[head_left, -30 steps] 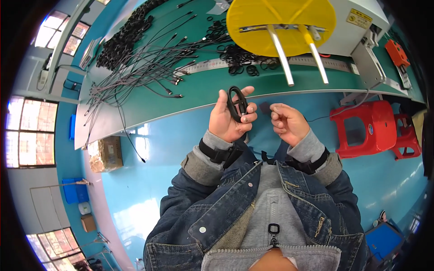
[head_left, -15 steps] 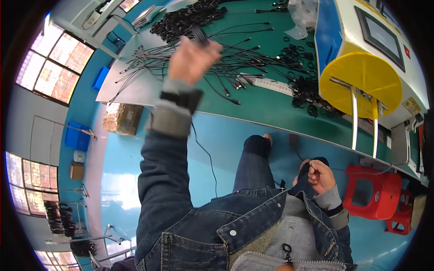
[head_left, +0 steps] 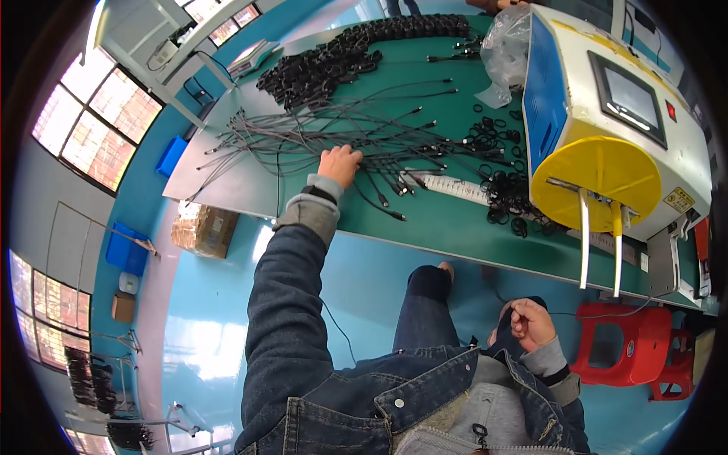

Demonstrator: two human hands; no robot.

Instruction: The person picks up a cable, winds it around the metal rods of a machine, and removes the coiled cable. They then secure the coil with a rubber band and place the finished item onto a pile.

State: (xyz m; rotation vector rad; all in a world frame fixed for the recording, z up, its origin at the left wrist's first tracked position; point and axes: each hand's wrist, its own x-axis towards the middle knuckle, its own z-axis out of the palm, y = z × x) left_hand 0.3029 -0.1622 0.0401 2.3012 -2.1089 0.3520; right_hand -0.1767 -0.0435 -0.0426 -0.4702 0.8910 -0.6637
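Note:
My left hand (head_left: 340, 164) rests on the near side of a spread of loose black cables (head_left: 303, 131), its fingers bent down and closed around a cable there. The cables have small plugs at their ends and lie across one another on the table. Past them lies a long heap of coiled black cables (head_left: 318, 72). Below the table's front edge, over my lap, my right hand (head_left: 532, 326) is held with its fingers curled in and thumb pressed against them. Whatever it may hold is hidden.
A white and blue machine (head_left: 588, 98) with a yellow disc (head_left: 595, 183) and two prongs stands at the table's right. Small black rings (head_left: 504, 201) and a ruler (head_left: 455, 188) lie beside it. A clear plastic bag (head_left: 506, 53) sits behind. Red stools (head_left: 626, 345) stand below.
My left hand has come down and nearer from above the cables, and the dark coiled bundle it carried is no longer in it. The right hand stays curled over my lap.

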